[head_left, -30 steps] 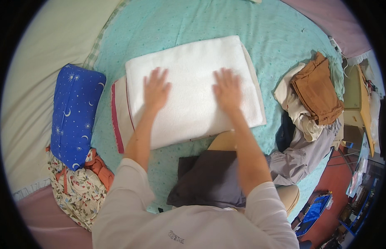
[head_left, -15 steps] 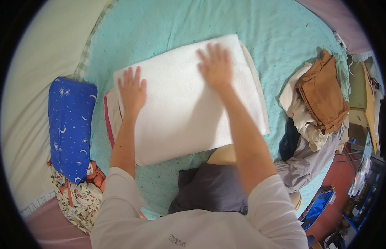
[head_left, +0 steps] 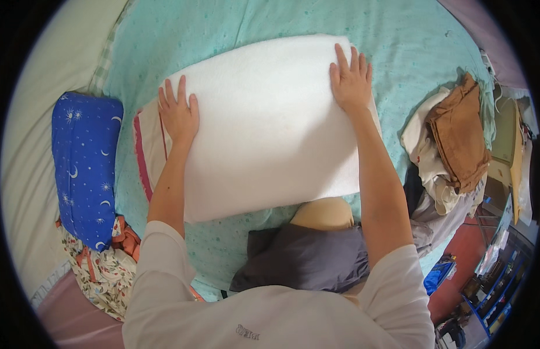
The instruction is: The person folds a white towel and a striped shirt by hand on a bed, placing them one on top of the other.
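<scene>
A thick, folded white cloth (head_left: 264,134) is laid flat on the teal sheet (head_left: 235,256), to the right of the blue pillow (head_left: 87,168) and apart from it. A cream border with a dark pink edge (head_left: 143,152) is exposed from beneath the white surface, on the side toward the blue pillow; whether it belongs to the same piece or to a separate one cannot be told, since the underside is hidden. The left hand (head_left: 180,118) is placed palm down on the far corner nearer the blue pillow, the right hand (head_left: 351,89) on the far corner farther from it. Fingers of both are spread, and nothing is seen pinched; how hard the surface is pressed cannot be judged. From the fleecy look, the material is judged soft, pliant and not fragile, with little slip expected under the palms. Some bulk, perhaps moderate weight, is suggested by the layers, which might shear apart if only the top one were gripped. A hold is best taken at the two ends, toward and away from the blue pillow, with fingers slid under every layer.
</scene>
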The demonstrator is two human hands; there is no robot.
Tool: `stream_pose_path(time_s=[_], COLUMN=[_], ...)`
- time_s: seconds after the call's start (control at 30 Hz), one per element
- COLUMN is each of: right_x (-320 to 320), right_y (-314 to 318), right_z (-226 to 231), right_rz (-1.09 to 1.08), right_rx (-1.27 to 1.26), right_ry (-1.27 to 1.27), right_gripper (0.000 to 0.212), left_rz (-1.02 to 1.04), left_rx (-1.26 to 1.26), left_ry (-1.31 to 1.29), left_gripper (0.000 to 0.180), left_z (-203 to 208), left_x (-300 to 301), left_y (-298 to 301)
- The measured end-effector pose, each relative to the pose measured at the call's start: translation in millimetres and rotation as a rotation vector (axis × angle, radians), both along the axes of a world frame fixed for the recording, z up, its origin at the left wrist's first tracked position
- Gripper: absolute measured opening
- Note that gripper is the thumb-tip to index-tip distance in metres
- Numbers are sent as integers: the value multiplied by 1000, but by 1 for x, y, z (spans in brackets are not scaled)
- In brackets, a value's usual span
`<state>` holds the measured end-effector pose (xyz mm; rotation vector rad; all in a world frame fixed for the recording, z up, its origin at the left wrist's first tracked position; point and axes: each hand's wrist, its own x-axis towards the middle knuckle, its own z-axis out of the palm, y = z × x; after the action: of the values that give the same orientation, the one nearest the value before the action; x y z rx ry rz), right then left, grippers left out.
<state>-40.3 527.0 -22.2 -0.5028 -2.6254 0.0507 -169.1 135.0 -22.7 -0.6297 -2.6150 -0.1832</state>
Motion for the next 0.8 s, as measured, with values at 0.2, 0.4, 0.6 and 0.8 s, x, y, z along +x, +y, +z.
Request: stream_pose_path(time_s=[0.2,0.4,0.6,0.8], right_x=[110,256,271,244], right_y=[-67,-55,-58,-51], right_z=[53,41,29,41], right_rz=[192,-162,-267,-333], right_rx=[-105,-322,-677,-1431], right_ry=[-156,27,64,-109], right_gripper=[50,43,38,49], left_rz=[60,47,292,510], left_rx=[-147,-207,337,901], left_ry=[27,-66,-599,-1131], left_gripper=[54,58,70,67], left_z=[1,16,35,53], left_x=[3,37,171,218], left_y=[-12,-39,-115,-146])
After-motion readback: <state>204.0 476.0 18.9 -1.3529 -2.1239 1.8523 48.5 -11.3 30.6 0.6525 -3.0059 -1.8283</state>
